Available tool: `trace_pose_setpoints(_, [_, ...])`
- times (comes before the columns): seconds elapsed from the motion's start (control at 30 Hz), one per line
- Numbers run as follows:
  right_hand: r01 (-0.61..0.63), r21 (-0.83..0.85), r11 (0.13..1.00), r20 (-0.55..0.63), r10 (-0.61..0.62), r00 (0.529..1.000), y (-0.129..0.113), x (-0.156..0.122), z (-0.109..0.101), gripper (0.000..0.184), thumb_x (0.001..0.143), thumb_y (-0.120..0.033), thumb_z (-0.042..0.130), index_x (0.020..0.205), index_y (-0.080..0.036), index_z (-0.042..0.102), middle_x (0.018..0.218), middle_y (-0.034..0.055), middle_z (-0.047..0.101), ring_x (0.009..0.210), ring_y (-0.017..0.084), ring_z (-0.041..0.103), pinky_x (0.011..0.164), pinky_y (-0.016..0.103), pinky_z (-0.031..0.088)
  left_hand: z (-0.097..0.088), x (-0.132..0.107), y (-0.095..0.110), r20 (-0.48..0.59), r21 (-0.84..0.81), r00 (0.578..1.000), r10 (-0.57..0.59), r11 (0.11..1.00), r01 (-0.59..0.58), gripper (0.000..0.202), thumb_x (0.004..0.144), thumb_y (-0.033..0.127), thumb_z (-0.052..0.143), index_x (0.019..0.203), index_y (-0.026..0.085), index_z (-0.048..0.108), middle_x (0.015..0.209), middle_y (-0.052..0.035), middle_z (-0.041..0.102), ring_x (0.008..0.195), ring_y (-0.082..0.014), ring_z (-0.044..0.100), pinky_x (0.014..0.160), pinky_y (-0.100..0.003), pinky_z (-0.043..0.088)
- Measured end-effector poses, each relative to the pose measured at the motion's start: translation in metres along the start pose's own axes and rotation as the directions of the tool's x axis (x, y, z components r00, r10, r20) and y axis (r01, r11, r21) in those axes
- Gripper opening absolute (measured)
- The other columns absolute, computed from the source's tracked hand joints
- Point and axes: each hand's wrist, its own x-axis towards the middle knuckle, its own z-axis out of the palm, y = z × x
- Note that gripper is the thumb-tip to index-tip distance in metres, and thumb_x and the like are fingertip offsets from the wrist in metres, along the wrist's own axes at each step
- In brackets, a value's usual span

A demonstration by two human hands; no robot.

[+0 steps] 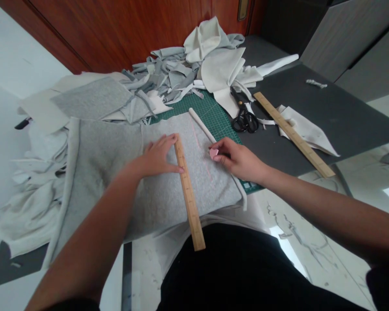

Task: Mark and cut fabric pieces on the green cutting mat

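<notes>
A grey piece of fabric [162, 190] lies spread across the near part of the table. My left hand [157, 157] grips a wooden ruler [189, 194] by its left edge, fingertips near its far end and thumb lower down. The ruler rests on the fabric, its near end sticking out past the fabric's edge. In my right hand [238, 160], a pink piece of tailor's chalk [213, 153] is pinched between thumb and fingers, just over the fabric. Faint pink lines [195, 134] run on the cloth between the ruler and that hand.
A green cutting mat [220, 119] shows from under the fabric. Black-handled scissors [244, 120] and a second wooden ruler [294, 136] lie to the right on the dark table [330, 108]. Fabric scraps [178, 71] are heaped at the back, with more cloth [35, 198] at left.
</notes>
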Motion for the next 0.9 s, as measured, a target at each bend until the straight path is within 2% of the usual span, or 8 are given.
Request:
trace_pose_setpoints(0.13, [-0.045, 0.066, 0.997, -0.046, 0.048, 0.998, 0.006, 0.003, 0.001, 0.021, 0.096, -0.037, 0.060, 0.111, -0.022, 0.056, 0.109, 0.0085, 0.074, 0.099, 0.024, 0.070, 0.090, 0.043, 0.055, 0.011, -0.034, 0.007, 0.025, 0.026, 0.999, -0.043, 0.999, 0.043, 0.118, 0.074, 0.073, 0.068, 0.166, 0.026, 0.010, 0.173, -0.0135, 0.016, 0.159, -0.0377, 0.013, 0.124, -0.066, 0.014])
trace_pose_setpoints(0.23, [-0.049, 0.191, 0.980, -0.086, 0.066, 0.994, 0.013, 0.006, 0.004, 0.023, 0.097, -0.043, 0.061, 0.108, -0.023, 0.057, 0.111, 0.0087, 0.072, 0.103, 0.024, 0.069, 0.095, 0.045, 0.055, 0.016, -0.046, 0.015, 0.021, 0.015, 0.999, -0.034, 0.999, 0.033, 0.113, 0.081, 0.068, 0.064, 0.166, 0.025, 0.005, 0.173, -0.0144, 0.012, 0.160, -0.0354, 0.010, 0.125, -0.061, 0.015])
trace_pose_setpoints(0.37, [-0.010, 0.395, 0.919, -0.174, 0.085, 0.981, 0.019, 0.009, 0.004, 0.032, 0.095, -0.053, 0.064, 0.105, -0.024, 0.055, 0.107, 0.0067, 0.070, 0.104, 0.023, 0.068, 0.100, 0.047, 0.055, 0.016, -0.060, 0.029, -0.017, 0.014, 0.999, -0.045, 0.999, 0.045, 0.108, 0.084, 0.061, 0.062, 0.166, 0.025, 0.002, 0.174, -0.0128, 0.005, 0.160, -0.0334, 0.004, 0.126, -0.061, 0.016])
trace_pose_setpoints(0.43, [0.034, 0.458, 0.888, -0.281, 0.108, 0.954, 0.019, 0.009, 0.003, 0.035, 0.094, -0.058, 0.063, 0.105, -0.026, 0.053, 0.110, 0.0059, 0.069, 0.107, 0.022, 0.067, 0.101, 0.047, 0.056, 0.017, -0.069, 0.036, -0.058, 0.016, 0.996, -0.071, 0.997, 0.072, 0.105, 0.086, 0.058, 0.061, 0.166, 0.027, 0.002, 0.174, -0.0113, 0.006, 0.160, -0.0322, 0.005, 0.126, -0.059, 0.018])
trace_pose_setpoints(0.53, [0.077, 0.450, 0.890, -0.423, 0.136, 0.896, 0.016, 0.007, 0.000, 0.038, 0.093, -0.062, 0.062, 0.107, -0.028, 0.051, 0.118, 0.0053, 0.065, 0.110, 0.021, 0.066, 0.101, 0.046, 0.059, 0.023, -0.081, 0.043, -0.086, -0.007, 0.993, -0.084, 0.996, 0.084, 0.099, 0.089, 0.053, 0.059, 0.166, 0.029, 0.001, 0.174, -0.0098, 0.010, 0.160, -0.0304, 0.009, 0.126, -0.057, 0.023])
trace_pose_setpoints(0.7, [0.088, 0.397, 0.914, -0.472, 0.121, 0.873, 0.014, 0.005, -0.001, 0.036, 0.095, -0.061, 0.060, 0.109, -0.029, 0.049, 0.122, 0.0052, 0.063, 0.109, 0.021, 0.065, 0.095, 0.044, 0.063, 0.049, -0.084, 0.054, -0.093, 0.018, 0.993, -0.079, 0.997, 0.081, 0.096, 0.092, 0.048, 0.055, 0.166, 0.030, -0.002, 0.173, -0.0087, 0.014, 0.160, -0.0306, 0.013, 0.128, -0.059, 0.017])
trace_pose_setpoints(0.8, [0.079, 0.430, 0.899, -0.463, 0.145, 0.874, 0.014, 0.005, 0.000, 0.034, 0.095, -0.059, 0.061, 0.107, -0.029, 0.049, 0.120, 0.0049, 0.063, 0.106, 0.020, 0.065, 0.093, 0.044, 0.064, 0.060, -0.082, 0.060, -0.157, 0.094, 0.984, -0.089, 0.990, 0.105, 0.092, 0.095, 0.048, 0.050, 0.166, 0.027, -0.003, 0.172, -0.0103, 0.016, 0.159, -0.0316, 0.015, 0.127, -0.061, 0.017])
trace_pose_setpoints(0.9, [0.076, 0.476, 0.876, -0.454, 0.171, 0.874, 0.015, 0.007, 0.001, 0.033, 0.095, -0.056, 0.063, 0.106, -0.028, 0.050, 0.118, 0.0047, 0.064, 0.102, 0.019, 0.066, 0.093, 0.044, 0.064, 0.064, -0.079, 0.062, -0.210, 0.149, 0.973, -0.095, 0.981, 0.128, 0.084, 0.099, 0.048, 0.043, 0.167, 0.027, -0.001, 0.172, -0.0100, 0.019, 0.159, -0.0300, 0.017, 0.127, -0.060, 0.020])
